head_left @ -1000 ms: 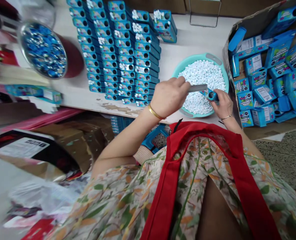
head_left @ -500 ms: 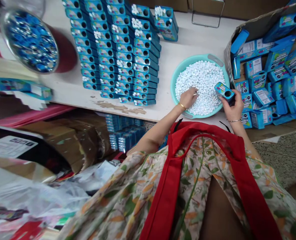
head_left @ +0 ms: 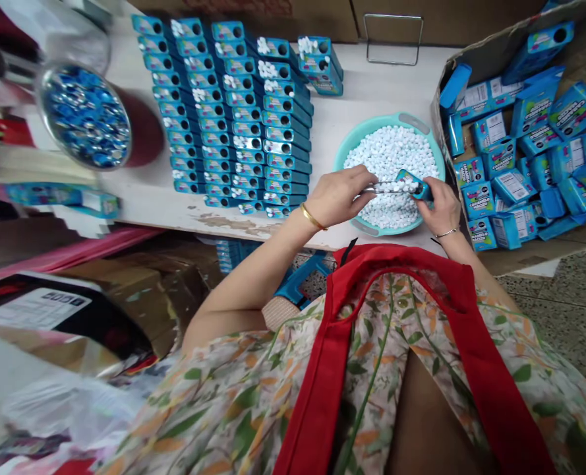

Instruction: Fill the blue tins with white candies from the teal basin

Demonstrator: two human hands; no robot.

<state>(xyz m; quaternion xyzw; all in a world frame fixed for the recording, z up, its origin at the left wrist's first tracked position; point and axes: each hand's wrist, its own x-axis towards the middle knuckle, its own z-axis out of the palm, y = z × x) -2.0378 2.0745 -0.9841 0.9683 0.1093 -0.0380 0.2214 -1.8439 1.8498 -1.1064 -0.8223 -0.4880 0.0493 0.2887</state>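
My left hand (head_left: 339, 194) is closed around a narrow metal scoop (head_left: 379, 184) heaped with small white candies. Its tip meets the round hole in the top of a small blue box (head_left: 425, 190). That box is tilted in my right hand (head_left: 443, 206), whose fingers and thumb wrap its sides. Both hands are above a turquoise basin (head_left: 340, 157) filled with white candies (head_left: 396, 146). The scoop's handle is mostly hidden by my left fingers.
Rows of blue boxes (head_left: 243, 99) with holed tops stand on the white table (head_left: 356, 86). At left is a red bucket (head_left: 144, 135) of blue-and-silver pieces. A cardboard carton (head_left: 438, 125) of blue boxes (head_left: 500, 155) borders the basin's right. A wire stand (head_left: 394, 63) is at the back.
My left hand has risen out of the candies with a loaded scoop, now at the box's opening. My right hand has brought the box slightly left and tilted it toward the scoop.
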